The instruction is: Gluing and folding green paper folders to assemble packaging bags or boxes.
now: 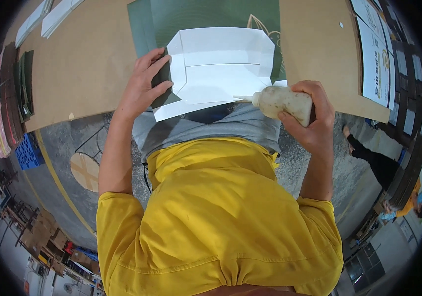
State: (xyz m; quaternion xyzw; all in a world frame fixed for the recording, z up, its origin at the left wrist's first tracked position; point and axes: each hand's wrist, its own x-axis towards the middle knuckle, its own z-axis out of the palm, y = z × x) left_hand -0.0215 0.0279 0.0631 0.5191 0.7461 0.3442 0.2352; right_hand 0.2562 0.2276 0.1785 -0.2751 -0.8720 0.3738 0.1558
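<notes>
A white folded paper piece (221, 54), with creased flaps and cut corners, lies in front of me on a dark green sheet (191, 15). My right hand (313, 111) grips a smudged, off-white squeeze bottle (282, 102), tilted on its side. The bottle's thin nozzle points left, at the near flap of the paper. My left hand (148, 81) rests at the paper's left edge with its fingers spread, and the fingertips touch or nearly touch it. Whether glue or other liquid comes from the nozzle is too small to tell.
A brown board (80, 64) covers the tabletop. Stacked sheets stand at its left (26, 86) and white printed cards (376, 64) at its right. A round stool (84, 171) and a blue crate (28, 152) are on the floor at left. Another person (379, 163) is at far right.
</notes>
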